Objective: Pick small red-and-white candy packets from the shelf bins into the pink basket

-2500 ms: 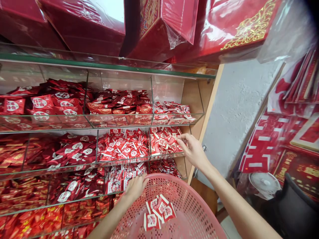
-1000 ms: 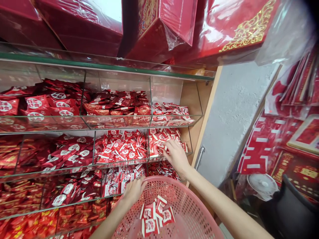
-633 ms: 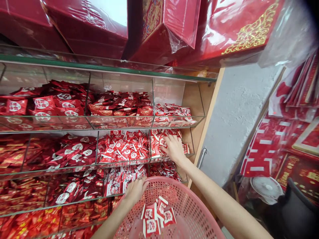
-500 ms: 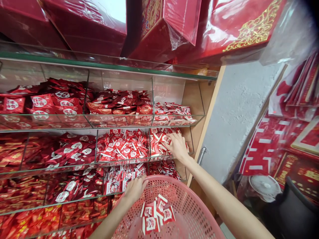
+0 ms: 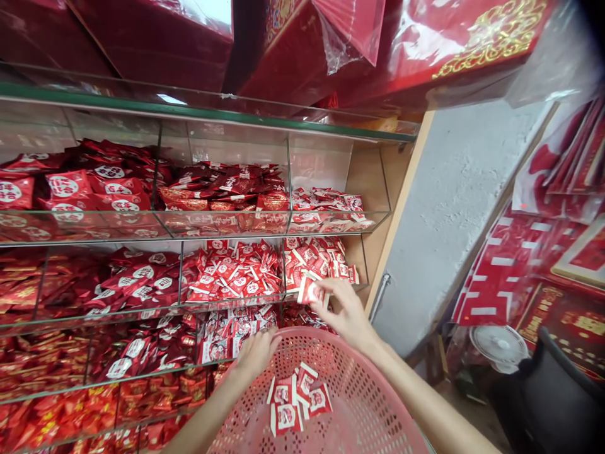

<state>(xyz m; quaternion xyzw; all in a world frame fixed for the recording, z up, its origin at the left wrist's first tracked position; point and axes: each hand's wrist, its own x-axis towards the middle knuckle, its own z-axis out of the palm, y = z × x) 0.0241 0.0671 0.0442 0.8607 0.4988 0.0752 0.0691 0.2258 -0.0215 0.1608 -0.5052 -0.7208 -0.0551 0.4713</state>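
My right hand [image 5: 344,310] pinches a small red-and-white packet [image 5: 309,291] just in front of the rightmost glass bin [image 5: 321,265] on the middle shelf, above the basket's far rim. My left hand [image 5: 255,354] grips the far rim of a pink perforated plastic basket [image 5: 373,403]. Several matching red-and-white packets [image 5: 297,400] lie inside the basket. The bin behind my right hand is full of the same packets.
Glass-fronted shelves [image 5: 189,233] hold bins of red foil sweets across three rows. Large red wrapped boxes [image 5: 302,44] sit on top. A grey wall [image 5: 454,208] is to the right, with red paper goods [image 5: 520,265], a white fan [image 5: 498,347] and a dark chair [image 5: 553,391].
My right hand has come out of the bin, toward me and down, with a packet pinched in its fingers. The left hand has stayed on the basket rim.
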